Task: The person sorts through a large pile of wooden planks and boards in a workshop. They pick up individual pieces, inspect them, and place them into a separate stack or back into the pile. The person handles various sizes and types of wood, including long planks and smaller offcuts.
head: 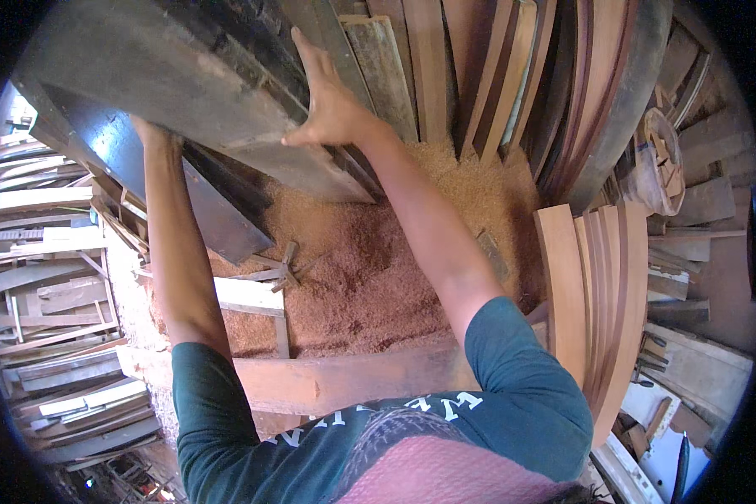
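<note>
A wide, weathered dark wooden board (183,82) leans at a slant before me at the upper left. My right hand (331,104) is at its right edge, fingers spread, with the thumb by the board's face. Beyond the wrist, most of my left hand (154,132) is hidden at the board's lower left edge, so its grip does not show. Beside that arm slopes a smooth, dark, shiny panel (208,208). Reddish and tan wood shavings or sawdust (365,277) cover the floor below the boards.
Upright planks (431,75) lean along the far side. Several reddish planks (564,277) stand at my right, near a sack of offcuts (658,164). A low plank (365,378) crosses in front of me. Stacked timber (57,296) fills the left; small scrap sticks (286,268) lie on the sawdust.
</note>
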The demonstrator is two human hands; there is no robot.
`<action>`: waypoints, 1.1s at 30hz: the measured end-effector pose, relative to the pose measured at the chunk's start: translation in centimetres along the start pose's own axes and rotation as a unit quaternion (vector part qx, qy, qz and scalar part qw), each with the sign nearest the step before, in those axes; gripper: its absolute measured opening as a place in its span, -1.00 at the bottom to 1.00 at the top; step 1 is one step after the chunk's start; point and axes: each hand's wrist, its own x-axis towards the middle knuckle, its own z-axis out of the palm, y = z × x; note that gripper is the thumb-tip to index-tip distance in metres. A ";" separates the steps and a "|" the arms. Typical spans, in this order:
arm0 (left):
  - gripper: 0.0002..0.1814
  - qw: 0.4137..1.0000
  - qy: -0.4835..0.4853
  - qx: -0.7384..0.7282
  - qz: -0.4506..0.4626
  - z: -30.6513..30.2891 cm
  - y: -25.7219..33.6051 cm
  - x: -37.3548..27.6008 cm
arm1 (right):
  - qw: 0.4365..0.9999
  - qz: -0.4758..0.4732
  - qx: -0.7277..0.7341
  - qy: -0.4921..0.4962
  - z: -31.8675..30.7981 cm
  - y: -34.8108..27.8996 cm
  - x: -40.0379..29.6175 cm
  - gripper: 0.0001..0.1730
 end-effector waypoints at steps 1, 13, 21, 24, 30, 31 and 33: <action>-0.39 0.999 0.039 0.027 -0.010 0.5 0.0 0.5 | 1.000 0.003 -0.014 0.009 -0.1 0.3 0.7 0.67; -0.06 0.778 0.131 0.526 0.317 3.0 -10.6 -5.2 | 0.994 -0.015 -0.040 0.096 1.0 8.3 9.3 0.31; 0.23 0.638 -0.121 0.748 0.135 4.9 -21.9 -9.4 | 0.985 0.021 0.004 0.173 5.8 13.9 8.2 0.14; 0.24 0.630 -0.102 0.760 0.121 4.2 -23.1 -9.4 | 0.982 0.047 -0.046 0.176 6.0 13.4 7.3 0.10; 0.34 0.633 -0.094 0.763 0.090 5.6 -23.1 -10.4 | 0.969 0.158 -0.137 0.133 1.2 14.3 5.1 0.04; 0.37 0.648 -0.094 0.752 0.076 6.0 -23.3 -10.6 | 0.974 0.172 -0.080 0.128 -1.1 15.5 4.2 0.12; 0.42 0.658 -0.085 0.745 0.067 6.5 -23.7 -10.5 | 0.958 0.142 -0.141 0.207 -5.1 18.6 3.1 -0.13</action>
